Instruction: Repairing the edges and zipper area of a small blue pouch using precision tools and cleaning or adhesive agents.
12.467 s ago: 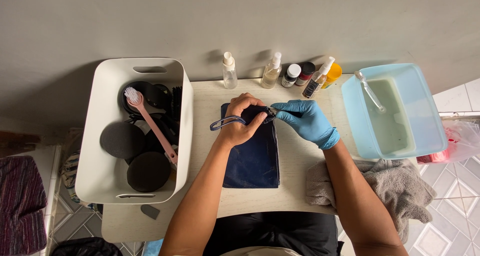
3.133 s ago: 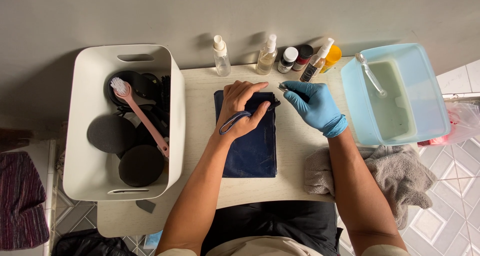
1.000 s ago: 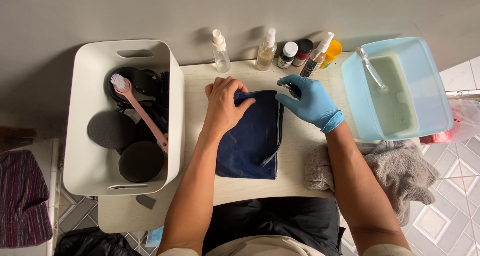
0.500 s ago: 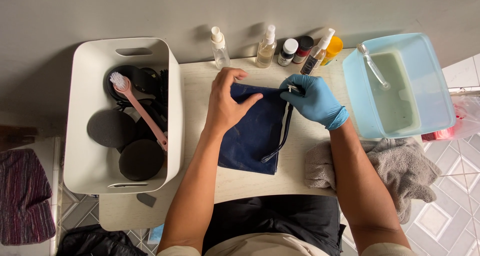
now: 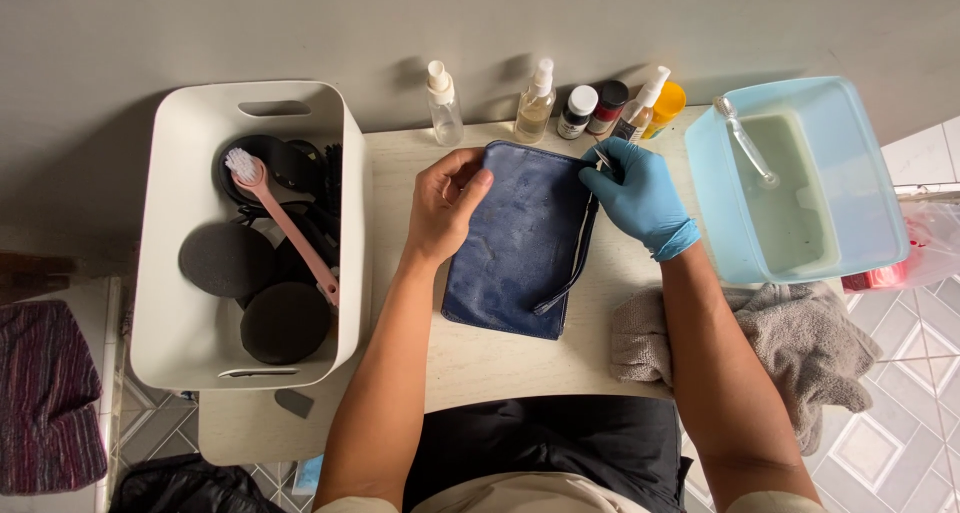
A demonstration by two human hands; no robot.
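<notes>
The bare left hand (image 5: 442, 208) presses flat on the blue pouch (image 5: 515, 238) while the gloved right hand (image 5: 632, 195) pinches its zipper pull (image 5: 598, 159), cleaning seemingly unfinished.

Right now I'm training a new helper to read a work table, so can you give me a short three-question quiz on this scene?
1. True or false: the right hand wears a blue glove.
2. What does the bare left hand rest on?
3. Where does the pink long-handled brush lie: A, white plastic bin; B, light blue water tub?

Key: 1 true. 2 the flat dark blue suede pouch. 3 A.
</notes>
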